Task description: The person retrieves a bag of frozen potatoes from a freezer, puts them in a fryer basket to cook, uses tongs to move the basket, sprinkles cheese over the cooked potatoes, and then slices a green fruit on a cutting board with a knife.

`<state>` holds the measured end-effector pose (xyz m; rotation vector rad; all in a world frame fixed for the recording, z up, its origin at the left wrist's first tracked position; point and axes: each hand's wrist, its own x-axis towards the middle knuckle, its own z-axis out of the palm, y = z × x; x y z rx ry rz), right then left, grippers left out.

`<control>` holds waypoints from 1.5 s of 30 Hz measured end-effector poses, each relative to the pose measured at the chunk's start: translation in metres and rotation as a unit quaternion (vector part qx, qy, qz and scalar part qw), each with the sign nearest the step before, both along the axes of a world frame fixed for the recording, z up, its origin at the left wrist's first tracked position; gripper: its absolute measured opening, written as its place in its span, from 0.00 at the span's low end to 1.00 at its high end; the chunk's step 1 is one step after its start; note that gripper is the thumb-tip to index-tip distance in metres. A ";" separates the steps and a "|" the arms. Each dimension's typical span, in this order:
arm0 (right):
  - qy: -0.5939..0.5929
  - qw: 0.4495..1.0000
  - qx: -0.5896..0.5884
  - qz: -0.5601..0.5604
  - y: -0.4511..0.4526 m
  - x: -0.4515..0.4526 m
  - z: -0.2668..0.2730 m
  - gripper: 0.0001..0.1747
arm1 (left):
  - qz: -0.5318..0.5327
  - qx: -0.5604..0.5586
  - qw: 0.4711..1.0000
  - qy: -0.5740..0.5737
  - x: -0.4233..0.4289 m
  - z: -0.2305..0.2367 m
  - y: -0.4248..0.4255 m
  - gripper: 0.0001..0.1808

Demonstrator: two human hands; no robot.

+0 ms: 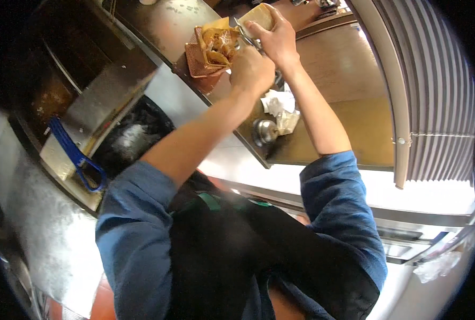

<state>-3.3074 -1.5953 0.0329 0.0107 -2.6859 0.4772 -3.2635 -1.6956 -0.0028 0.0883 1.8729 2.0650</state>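
Observation:
My right hand (279, 40) grips a pale yellow block (259, 18) that looks like hard cheese. Closed in a fist, my left hand (253, 70) holds a metal hand tool (245, 34), perhaps a peeler or a grater, whose end lies against or very near the block. Fingers hide most of the tool. Just left of both hands, a copper-coloured wire basket (199, 40) with a paper lining holds golden fried food (219, 42). White shreds lie on top of the food. Beneath it, a second mesh piece (195, 62) of the same colour shows.
On the counter (173, 20) below my hands lie crumpled white paper (280, 102), clear plastic wrap (288, 122) and a rounded shiny metal object (264, 133). A blue-handled utensil (75, 154) rests at the fryer-like unit's edge, beside a black bin liner (137, 124). A corrugated panel (433, 88) stands right.

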 end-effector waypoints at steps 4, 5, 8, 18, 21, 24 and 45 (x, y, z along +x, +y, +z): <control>-0.006 1.000 -0.019 0.013 0.006 -0.005 -0.002 0.33 | 0.001 -0.035 0.998 0.045 0.003 -0.002 -0.001 0.16; -0.012 0.997 -0.074 0.010 0.011 -0.008 -0.004 0.33 | 0.001 -0.038 0.998 0.052 0.004 -0.002 0.000 0.16; -0.036 0.998 -0.044 0.004 -0.015 0.000 0.003 0.33 | 0.003 -0.040 0.998 0.046 0.001 -0.004 -0.011 0.16; -0.001 1.000 -0.010 0.003 0.000 -0.002 -0.016 0.35 | 0.019 0.008 0.999 0.030 0.002 -0.015 -0.002 0.16; -0.002 0.998 0.060 -0.020 0.007 -0.008 -0.015 0.34 | 0.007 -0.009 0.999 0.036 0.007 -0.014 -0.002 0.16; 0.000 0.997 0.051 -0.053 0.011 -0.010 -0.022 0.35 | -0.011 -0.049 0.998 0.029 0.010 -0.007 -0.003 0.15; 0.147 0.987 -0.034 -0.060 -0.006 0.005 -0.021 0.36 | -0.029 -0.255 0.951 0.170 0.001 0.003 -0.032 0.13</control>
